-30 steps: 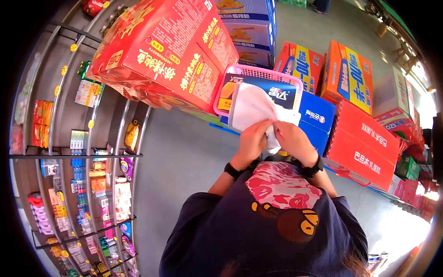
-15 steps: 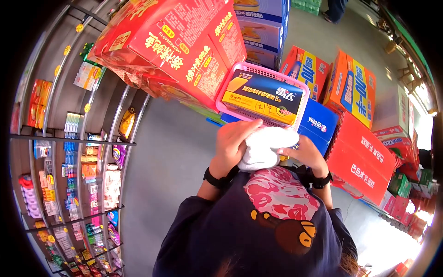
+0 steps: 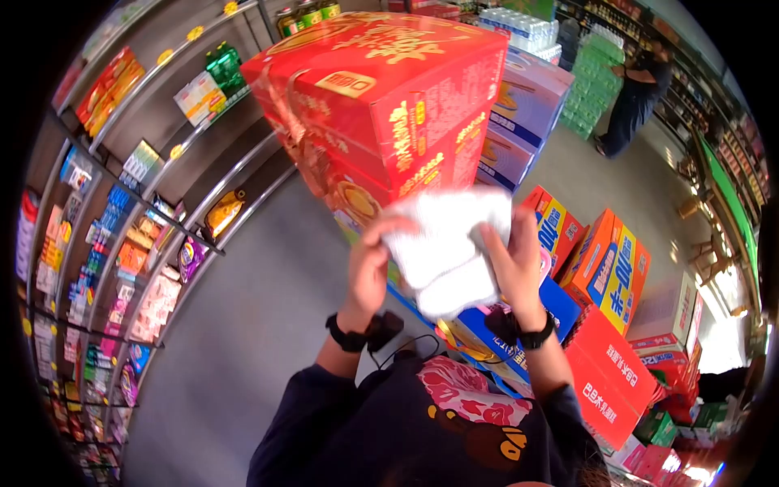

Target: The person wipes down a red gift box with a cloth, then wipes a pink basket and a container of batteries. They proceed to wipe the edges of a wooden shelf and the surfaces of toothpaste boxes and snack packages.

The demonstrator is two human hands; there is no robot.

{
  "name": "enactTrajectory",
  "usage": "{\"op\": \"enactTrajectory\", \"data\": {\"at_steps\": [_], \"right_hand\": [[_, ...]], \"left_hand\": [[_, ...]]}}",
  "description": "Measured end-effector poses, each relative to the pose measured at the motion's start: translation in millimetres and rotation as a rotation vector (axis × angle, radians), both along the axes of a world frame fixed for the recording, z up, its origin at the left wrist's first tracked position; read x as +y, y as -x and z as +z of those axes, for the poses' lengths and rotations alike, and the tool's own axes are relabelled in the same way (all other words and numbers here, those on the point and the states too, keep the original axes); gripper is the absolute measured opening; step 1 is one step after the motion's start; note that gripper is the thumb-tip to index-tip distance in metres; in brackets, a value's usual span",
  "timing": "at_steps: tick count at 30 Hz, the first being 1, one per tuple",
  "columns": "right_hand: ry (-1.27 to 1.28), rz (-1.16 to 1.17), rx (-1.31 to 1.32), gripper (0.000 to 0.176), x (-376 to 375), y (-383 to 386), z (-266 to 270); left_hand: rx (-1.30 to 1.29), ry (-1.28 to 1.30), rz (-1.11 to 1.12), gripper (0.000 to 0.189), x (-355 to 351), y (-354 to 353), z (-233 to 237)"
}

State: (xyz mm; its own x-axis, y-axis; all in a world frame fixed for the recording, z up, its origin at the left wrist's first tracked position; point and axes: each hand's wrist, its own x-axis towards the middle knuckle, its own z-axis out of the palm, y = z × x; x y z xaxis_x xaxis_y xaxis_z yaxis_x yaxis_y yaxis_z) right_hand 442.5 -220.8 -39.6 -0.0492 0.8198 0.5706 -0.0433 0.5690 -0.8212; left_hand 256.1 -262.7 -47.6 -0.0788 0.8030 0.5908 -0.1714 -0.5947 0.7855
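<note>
A folded white cloth is held up in front of my chest, slightly blurred. My left hand grips its left edge, with the fingers curled at the upper corner. On the right side my right hand holds it, thumb on the front and fingers behind. The cloth hides most of the pink basket, whose right edge shows beside my right hand. Behind the cloth stands a tall red carton. Both wrists wear dark bands.
Shelves of packaged goods curve along the left. Blue cartons, an orange box and a red box stand at the right. A person in dark clothes stands by stacked green packs at the back.
The view has tilted up and shifted. The white cloth has been raised away from my body and spread wider between both hands, and it now covers most of the basket.
</note>
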Motion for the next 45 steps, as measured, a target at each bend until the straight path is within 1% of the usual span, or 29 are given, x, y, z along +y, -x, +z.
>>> {"op": "enactTrajectory", "data": {"at_steps": [1,2,3,5,6,7,8,9,10,11,12,13,14,15,16,17,18,19,20,21,23,25,27,28,30,33,37,40,45], "right_hand": [[-0.140,-0.018,-0.029,0.044,9.6,17.8,19.9],[-0.211,-0.017,-0.084,0.047,22.5,32.7,29.4],[-0.279,-0.018,-0.138,0.050,35.3,46.9,36.7],[-0.511,-0.261,-0.371,0.056,65.9,78.1,33.4],[-0.602,-0.352,-0.362,0.050,82.3,90.3,23.8],[-0.600,-0.354,-0.364,0.050,82.4,95.0,16.7],[-0.519,-0.356,-0.408,0.045,79.6,98.7,10.4],[-0.434,-0.359,-0.451,0.040,75.2,101.6,3.2],[-0.398,-0.366,-0.468,0.032,69.3,102.9,-4.5],[-0.393,-0.375,-0.476,0.032,64.2,103.4,-14.8],[-0.300,-0.336,-0.531,0.033,57.8,101.2,-28.6],[-0.203,-0.297,-0.585,0.034,49.9,98.6,-40.6],[-0.116,-0.222,-0.622,0.035,42.8,94.4,-47.7],[-0.117,-0.144,-0.666,0.038,37.1,88.3,-51.7],[-0.144,-0.147,-0.694,0.039,31.5,82.7,-51.4],[-0.171,-0.149,-0.723,0.040,27.8,77.8,-46.2],[-0.245,-0.171,-0.699,0.040,27.1,72.1,-38.2],[-0.317,-0.191,-0.675,0.041,26.1,67.6,-25.3],[-0.215,-0.139,-0.553,0.038,26.7,64.1,-13.4],[-0.170,-0.168,-0.484,0.034,28.9,60.2,-1.2],[-0.214,-0.284,-0.381,0.026,41.7,59.9,14.7],[-0.201,-0.280,-0.356,0.021,55.0,63.0,22.7],[-0.141,-0.271,-0.360,0.019,57.8,69.1,28.3],[-0.184,-0.287,-0.342,0.018,60.1,72.0,28.7],[-0.250,-0.332,-0.345,0.017,59.1,77.1,31.7],[-0.230,-0.338,-0.327,0.016,66.1,77.9,28.6],[-0.203,-0.307,-0.330,0.013,64.3,78.2,37.1],[-0.191,-0.257,-0.334,0.012,68.1,76.9,39.0],[-0.129,-0.199,-0.299,0.012,65.7,76.2,31.2]], "left_hand": [[-0.012,-0.154,0.100,0.044,7.0,-1.4,17.3],[0.070,-0.238,0.201,0.037,10.6,-4.1,39.1],[0.143,-0.224,0.382,0.036,24.4,-4.5,39.9],[0.642,-0.501,0.893,0.038,61.7,11.5,39.9],[0.642,-0.498,0.892,0.038,68.8,17.6,32.4],[0.733,-0.568,1.028,0.037,75.3,23.0,23.2],[0.825,-0.639,1.159,0.038,80.4,28.5,13.1],[0.827,-0.639,1.145,0.038,83.2,33.3,1.0],[0.746,-0.600,1.115,0.037,84.7,36.3,-11.9],[0.659,-0.559,1.085,0.036,84.9,36.3,-20.1],[0.579,-0.552,1.048,0.031,83.6,34.8,-29.7],[0.572,-0.542,1.032,0.031,78.6,34.8,-44.8],[0.463,-0.328,0.892,0.030,71.7,35.8,-60.5],[0.355,-0.121,0.747,0.028,64.5,37.5,-74.9],[0.350,-0.121,0.733,0.028,54.2,40.6,-78.8],[0.329,0.027,0.674,0.028,42.2,44.8,-82.7],[0.310,0.180,0.612,0.028,29.8,48.6,-88.0],[0.308,0.188,0.598,0.028,19.8,53.2,-95.5],[0.324,0.181,0.612,0.028,11.9,57.7,-103.9],[0.343,0.173,0.627,0.028,5.4,60.2,-110.9],[0.304,0.184,0.575,0.028,-9.3,57.2,-110.7],[0.265,0.199,0.530,0.028,-20.3,52.1,-106.0],[0.228,0.175,0.590,0.028,-28.5,48.0,-102.9],[0.251,0.154,0.641,0.029,-31.5,48.1,-104.6],[0.229,0.170,0.656,0.029,-37.1,50.2,-103.7],[0.214,0.207,0.669,0.029,-44.8,55.5,-106.3],[0.250,0.257,0.673,0.029,-51.8,60.0,-109.1],[0.252,0.240,0.684,0.030,-55.0,58.4,-107.3],[0.286,0.251,0.667,0.031,-58.9,56.8,-108.5]]}}
